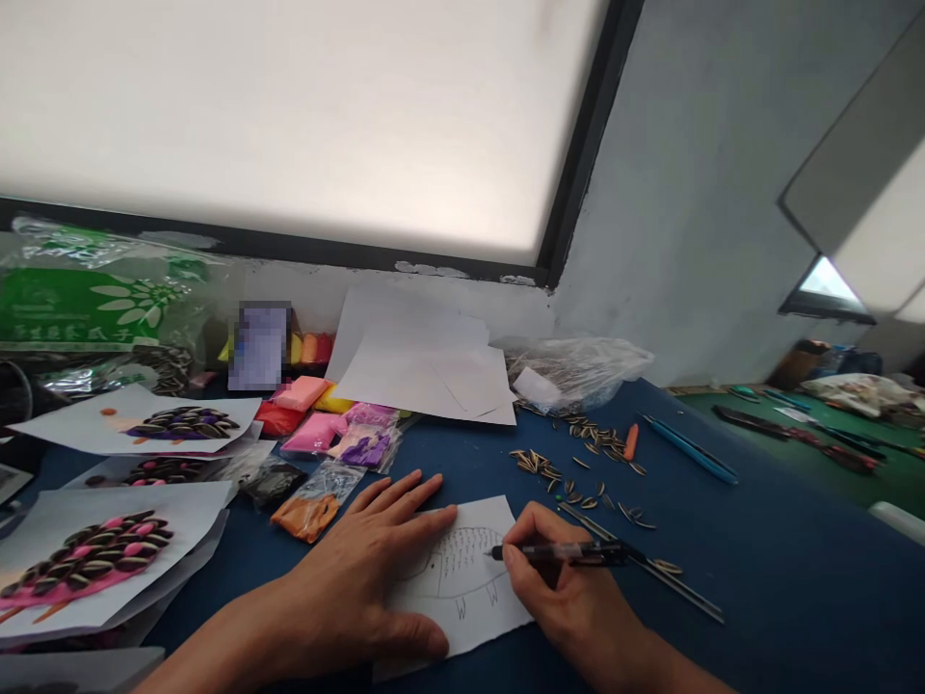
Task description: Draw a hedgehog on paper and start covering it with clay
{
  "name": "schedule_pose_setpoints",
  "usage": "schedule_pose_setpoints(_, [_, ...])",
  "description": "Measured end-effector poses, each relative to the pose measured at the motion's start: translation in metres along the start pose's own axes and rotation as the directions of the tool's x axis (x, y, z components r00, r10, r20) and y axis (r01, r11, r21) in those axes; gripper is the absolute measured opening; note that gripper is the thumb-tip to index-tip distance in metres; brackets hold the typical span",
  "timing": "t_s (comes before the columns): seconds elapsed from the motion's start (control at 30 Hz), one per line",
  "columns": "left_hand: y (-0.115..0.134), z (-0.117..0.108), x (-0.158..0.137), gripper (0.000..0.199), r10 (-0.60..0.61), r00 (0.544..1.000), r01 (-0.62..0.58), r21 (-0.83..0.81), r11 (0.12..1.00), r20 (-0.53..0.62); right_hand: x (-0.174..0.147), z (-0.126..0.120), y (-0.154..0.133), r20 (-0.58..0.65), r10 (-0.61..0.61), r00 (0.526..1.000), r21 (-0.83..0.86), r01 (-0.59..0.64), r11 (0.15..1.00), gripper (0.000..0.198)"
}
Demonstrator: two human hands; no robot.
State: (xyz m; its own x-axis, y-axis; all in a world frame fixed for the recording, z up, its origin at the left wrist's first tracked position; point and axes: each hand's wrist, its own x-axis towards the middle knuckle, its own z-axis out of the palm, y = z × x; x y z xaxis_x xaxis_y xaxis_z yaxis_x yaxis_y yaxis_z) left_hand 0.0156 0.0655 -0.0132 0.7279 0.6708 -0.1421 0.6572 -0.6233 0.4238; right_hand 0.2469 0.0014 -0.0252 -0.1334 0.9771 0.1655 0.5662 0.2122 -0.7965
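A white sheet of paper (pixel 481 617) lies on the blue tabletop, bearing a line drawing of an animal (pixel 469 564) with a rounded, marked body and short legs. My left hand (pixel 368 569) rests flat on the sheet's left side, fingers spread, covering part of it. Between the thumb and fingers of my right hand (pixel 570 588) is a black pen (pixel 570 552), its tip at the animal's body. Just beyond the right hand lie thin metal tools (pixel 675 578) and striped sunflower seeds (pixel 535 467).
Packets of coloured clay (pixel 315 432) and stacked white paper (pixel 434 376) sit at the back. Seed-covered animal pictures (pixel 93 554) lie on the left near a green seed bag (pixel 79 299). A clear plastic bag (pixel 593 361), an orange stick (pixel 631 442) and blue tweezers (pixel 686 448) are on the right.
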Motion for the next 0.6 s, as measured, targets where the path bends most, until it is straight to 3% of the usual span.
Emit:
schedule_pose_setpoints(0.27, [0.0004, 0.0011, -0.0001, 0.098, 0.014, 1.0, -0.014, -0.006, 1.0, 0.001, -0.0014, 0.0, -0.0042, 0.065, 0.047, 0.997, 0.029, -0.049, 0.998, 0.016])
schedule_pose_setpoints(0.6, [-0.0002, 0.0007, 0.0007, 0.099, 0.011, 1.0, -0.011, -0.013, 1.0, 0.005, 0.0007, 0.0, -0.0062, 0.035, 0.029, 0.999, 0.001, -0.029, 1.0, 0.017])
